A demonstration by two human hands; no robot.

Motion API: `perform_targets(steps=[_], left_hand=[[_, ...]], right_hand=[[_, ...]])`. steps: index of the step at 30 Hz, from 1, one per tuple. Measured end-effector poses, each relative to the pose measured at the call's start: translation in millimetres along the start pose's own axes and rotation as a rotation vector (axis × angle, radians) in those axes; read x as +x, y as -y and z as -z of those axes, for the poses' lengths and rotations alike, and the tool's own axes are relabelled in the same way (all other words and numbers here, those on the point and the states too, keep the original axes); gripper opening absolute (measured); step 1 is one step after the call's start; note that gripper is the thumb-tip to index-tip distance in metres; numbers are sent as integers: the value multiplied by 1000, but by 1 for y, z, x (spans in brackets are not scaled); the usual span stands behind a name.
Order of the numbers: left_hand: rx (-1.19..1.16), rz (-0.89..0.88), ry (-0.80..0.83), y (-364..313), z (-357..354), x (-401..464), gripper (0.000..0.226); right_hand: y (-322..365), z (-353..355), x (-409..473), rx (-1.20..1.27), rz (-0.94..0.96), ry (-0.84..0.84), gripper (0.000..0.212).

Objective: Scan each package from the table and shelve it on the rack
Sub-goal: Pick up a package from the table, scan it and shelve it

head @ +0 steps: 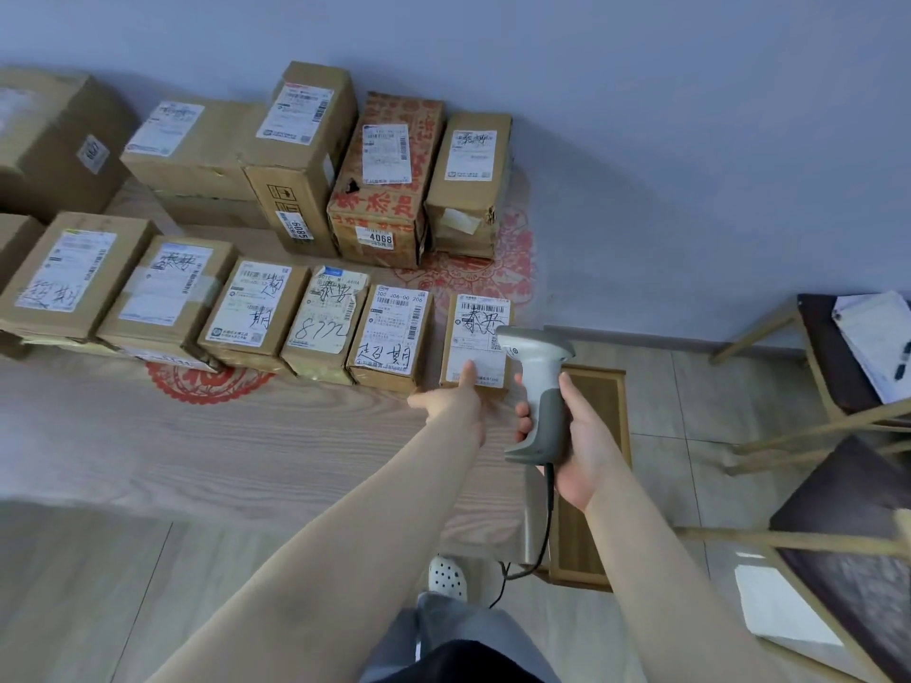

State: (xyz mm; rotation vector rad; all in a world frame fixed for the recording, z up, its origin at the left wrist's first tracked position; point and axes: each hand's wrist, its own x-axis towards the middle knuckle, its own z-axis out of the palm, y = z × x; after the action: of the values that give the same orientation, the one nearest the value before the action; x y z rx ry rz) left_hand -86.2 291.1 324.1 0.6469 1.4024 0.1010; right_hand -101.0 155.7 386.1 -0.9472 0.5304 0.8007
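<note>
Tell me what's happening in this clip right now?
A person stands at a table lined with labelled cardboard packages. The right hand grips a grey corded barcode scanner, its head over the rightmost small package in the front row. The left hand reaches to that package, a finger touching its near edge. The package sits on the table, not yet lifted. No rack is in view.

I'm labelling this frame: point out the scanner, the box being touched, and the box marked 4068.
scanner [541,382]: head view, on its grey handle.
touched box [475,332]: head view, on its white label.
4068 box [380,237]: head view, on the number sticker.
</note>
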Motion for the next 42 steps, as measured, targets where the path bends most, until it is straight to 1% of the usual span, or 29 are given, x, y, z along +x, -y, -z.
perform_targets(steps=[1, 2, 3, 5, 6, 7, 9, 11, 14, 16, 18, 22, 24, 26, 28, 31, 32, 33, 34, 37, 39, 42], left_hand=[[184, -65, -18, 0, 1, -2, 97], [271, -106, 10, 1, -1, -10, 87], [297, -89, 30, 6, -2, -5, 84], [404, -60, 78, 4, -1, -5, 95], [444, -78, 77, 2, -1, -3, 100], [480, -82, 87, -2, 0, -5, 100], [499, -104, 118, -7, 1, -4, 92], [510, -125, 110, -8, 2, -3, 85], [636, -142, 83, -11, 5, -11, 81], [698, -154, 73, -9, 6, -12, 78], [666, -143, 89, -5, 6, -15, 77], [584, -222, 161, -1, 13, -20, 70], [515, -231, 228, -5, 17, -21, 77], [482, -224, 289, -13, 23, -17, 99], [478, -251, 325, -22, 30, -3, 114], [423, -287, 336, -39, 46, 14, 125], [405, -294, 343, -48, 53, 11, 125], [385, -292, 351, -57, 60, 5, 120], [353, -295, 368, -67, 69, -9, 109], [235, -278, 422, -89, 97, -39, 62], [186, -272, 427, -100, 120, -43, 49], [145, -278, 421, -117, 159, -44, 38]], right_hand=[[2, 1, 1, -4, -1, -2, 52], [3, 2, 1, -7, 1, -2, 52], [5, 3, 2, -8, 4, -3, 52], [7, 2, 3, -6, 13, -3, 52], [8, 2, 3, -6, 19, -2, 51], [8, 1, 3, -7, 29, -4, 51], [8, -1, 5, -10, 57, -11, 49], [7, -5, 7, -37, 118, -59, 45], [5, -12, 12, -121, 231, -157, 42], [4, -16, 16, -139, 253, -175, 45], [2, -17, 19, -171, 244, -189, 49], [-5, -15, 21, -159, 232, -178, 49], [-4, -16, 16, -117, 241, -152, 47], [0, -17, 9, -82, 241, -123, 44], [5, -19, 0, -48, 245, -73, 43], [8, -29, -14, -13, 238, 21, 43], [7, -34, -19, -23, 233, 51, 43], [5, -41, -24, -50, 228, 74, 43], [2, -49, -29, -85, 225, 97, 42], [-14, -79, -46, -176, 224, 189, 43], [-28, -99, -57, -209, 214, 247, 42], [-53, -128, -75, -304, 207, 304, 40]])
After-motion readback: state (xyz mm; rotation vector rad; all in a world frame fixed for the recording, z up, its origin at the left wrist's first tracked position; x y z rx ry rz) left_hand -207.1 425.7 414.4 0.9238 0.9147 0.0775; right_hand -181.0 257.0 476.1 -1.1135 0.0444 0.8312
